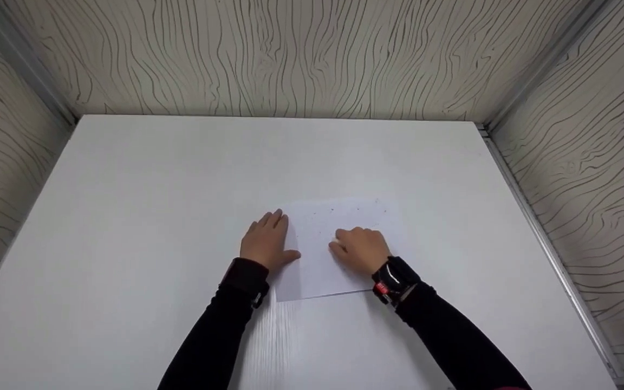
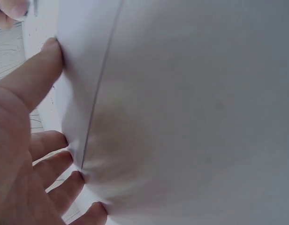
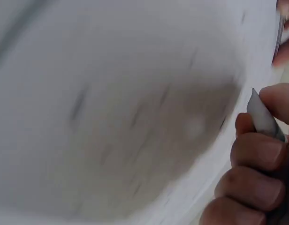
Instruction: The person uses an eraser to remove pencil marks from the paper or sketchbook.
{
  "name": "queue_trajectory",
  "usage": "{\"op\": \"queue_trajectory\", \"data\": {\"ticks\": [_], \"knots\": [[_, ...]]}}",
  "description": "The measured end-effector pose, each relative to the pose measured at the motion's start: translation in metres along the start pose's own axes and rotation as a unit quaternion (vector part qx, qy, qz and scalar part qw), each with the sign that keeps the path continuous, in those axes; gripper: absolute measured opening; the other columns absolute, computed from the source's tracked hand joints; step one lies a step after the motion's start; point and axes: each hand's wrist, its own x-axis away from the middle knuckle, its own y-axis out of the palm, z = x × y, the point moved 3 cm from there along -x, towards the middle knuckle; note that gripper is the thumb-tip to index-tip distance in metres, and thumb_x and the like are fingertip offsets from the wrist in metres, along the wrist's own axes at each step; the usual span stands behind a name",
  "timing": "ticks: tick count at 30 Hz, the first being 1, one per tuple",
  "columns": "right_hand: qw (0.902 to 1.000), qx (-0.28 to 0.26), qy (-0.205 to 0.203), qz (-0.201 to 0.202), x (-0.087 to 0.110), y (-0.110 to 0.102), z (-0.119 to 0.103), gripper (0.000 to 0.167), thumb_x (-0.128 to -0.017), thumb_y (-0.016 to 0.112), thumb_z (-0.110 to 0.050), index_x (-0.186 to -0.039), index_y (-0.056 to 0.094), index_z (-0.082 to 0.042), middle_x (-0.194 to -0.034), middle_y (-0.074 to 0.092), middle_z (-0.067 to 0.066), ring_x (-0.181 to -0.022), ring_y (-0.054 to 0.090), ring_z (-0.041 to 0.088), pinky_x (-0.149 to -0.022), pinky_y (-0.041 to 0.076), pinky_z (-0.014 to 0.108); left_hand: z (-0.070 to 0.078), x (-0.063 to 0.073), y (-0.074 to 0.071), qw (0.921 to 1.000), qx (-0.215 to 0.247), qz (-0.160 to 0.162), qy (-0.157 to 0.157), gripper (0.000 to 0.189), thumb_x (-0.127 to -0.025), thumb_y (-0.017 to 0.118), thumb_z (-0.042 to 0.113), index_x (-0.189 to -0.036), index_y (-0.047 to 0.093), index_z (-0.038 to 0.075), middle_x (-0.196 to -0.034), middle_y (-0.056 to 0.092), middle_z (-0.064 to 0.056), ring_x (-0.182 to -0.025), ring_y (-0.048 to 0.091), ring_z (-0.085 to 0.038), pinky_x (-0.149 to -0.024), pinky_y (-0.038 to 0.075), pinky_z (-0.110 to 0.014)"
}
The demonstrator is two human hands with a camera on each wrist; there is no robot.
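A sheet of white paper (image 1: 312, 276) lies on the white table. My left hand (image 1: 266, 244) rests on its left edge, fingers stretched forward and the thumb out over the sheet. In the left wrist view, the fingertips (image 2: 64, 185) touch down near the paper's edge. My right hand (image 1: 363, 249) is over the middle of the sheet, fingers curled. The right wrist view shows it pinching a whitish eraser (image 3: 262, 115) with a worn, pointed end; the rest of the eraser is hidden in the hand. Small dark crumbs (image 3: 79, 103) are scattered over the paper.
The white table (image 1: 155, 179) extends on all sides of the sheet. Wood-grain patterned panels (image 1: 290, 59) stand behind it and at both sides. A metal rail (image 1: 550, 249) runs along the right edge of the table.
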Motion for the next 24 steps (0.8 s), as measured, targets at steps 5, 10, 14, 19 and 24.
{"op": "queue_trajectory", "data": {"ticks": [5,10,14,19,24], "knots": [[0.9995,-0.005,0.03,-0.01,0.006,0.002,0.004,0.035,-0.1,0.062,-0.03,-0.072,0.051,-0.014,-0.059,0.035,-0.004,-0.057,0.04,0.016,-0.052,0.034,0.032,0.0,0.0,0.001,1.0,0.007,-0.005,0.003,0.083,-0.089,0.08,0.042,-0.152,0.046,0.0,-0.16,0.04,-0.015,-0.149,0.034,-0.033,-0.119,0.029,-0.051],[0.9938,0.008,0.111,0.003,0.013,-0.01,0.044,0.038,-0.099,0.064,-0.033,-0.07,0.051,-0.012,-0.059,0.038,-0.001,-0.057,0.042,0.018,-0.053,0.033,0.032,-0.002,0.004,0.001,0.9999,0.013,0.004,0.006,0.083,-0.088,0.08,0.042,-0.151,0.046,0.0,-0.16,0.04,-0.016,-0.148,0.034,-0.034,-0.119,0.029,-0.052],[0.9915,0.019,0.128,0.012,0.019,-0.016,0.064,0.04,-0.101,0.061,-0.028,-0.068,0.049,-0.01,-0.058,0.037,0.0,-0.055,0.04,0.019,-0.051,0.031,0.031,-0.003,0.005,0.001,0.9999,0.009,0.006,0.006,0.084,-0.088,0.08,0.043,-0.151,0.046,-0.001,-0.159,0.04,-0.016,-0.148,0.034,-0.034,-0.119,0.03,-0.052],[0.9957,0.022,0.086,0.03,0.009,-0.021,0.046,0.038,-0.103,0.06,-0.025,-0.07,0.047,-0.011,-0.058,0.037,-0.001,-0.053,0.039,0.018,-0.049,0.032,0.031,-0.003,0.003,-0.001,0.9999,0.002,0.01,-0.001,0.084,-0.088,0.081,0.043,-0.152,0.046,0.0,-0.159,0.04,-0.015,-0.148,0.035,-0.033,-0.119,0.029,-0.051],[0.9977,0.006,0.041,0.054,-0.02,-0.019,0.013,0.036,-0.1,0.065,-0.028,-0.071,0.052,-0.012,-0.059,0.043,-0.002,-0.055,0.044,0.017,-0.05,0.036,0.032,0.0,0.002,0.003,0.9999,0.008,0.015,0.002,0.084,-0.087,0.081,0.043,-0.152,0.046,0.002,-0.159,0.04,-0.015,-0.148,0.035,-0.033,-0.119,0.029,-0.052]]}}
